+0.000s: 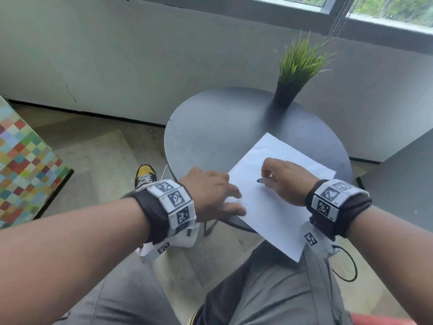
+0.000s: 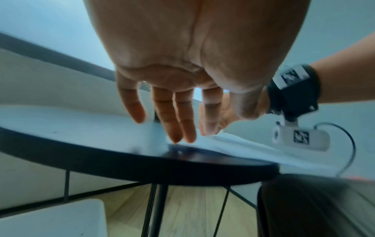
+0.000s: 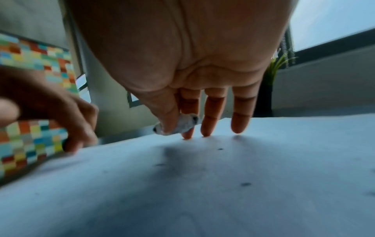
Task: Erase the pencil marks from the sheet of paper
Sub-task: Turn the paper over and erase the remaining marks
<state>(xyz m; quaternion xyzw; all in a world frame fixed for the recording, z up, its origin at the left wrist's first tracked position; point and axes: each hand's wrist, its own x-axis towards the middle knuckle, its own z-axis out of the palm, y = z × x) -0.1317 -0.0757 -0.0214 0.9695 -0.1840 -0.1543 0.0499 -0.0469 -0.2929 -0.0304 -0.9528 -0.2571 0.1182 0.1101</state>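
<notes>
A white sheet of paper (image 1: 276, 195) lies on the round dark table (image 1: 210, 127), its near corner hanging over the table's edge. My right hand (image 1: 281, 177) rests on the sheet's middle and pinches a small white eraser (image 3: 178, 125) with dirty ends between thumb and forefinger, just above the paper (image 3: 202, 184). The other fingertips (image 3: 237, 128) touch the sheet. My left hand (image 1: 215, 193) lies with straight fingers on the sheet's left edge; in the left wrist view its fingertips (image 2: 178, 136) reach the paper (image 2: 253, 152). Small dark specks dot the sheet near the right hand.
A potted grass plant (image 1: 297, 73) stands at the table's far side by the wall. A multicoloured checkered surface (image 1: 21, 165) is to the left. A grey surface (image 1: 403, 184) sits at the right. My knees are under the table's near edge.
</notes>
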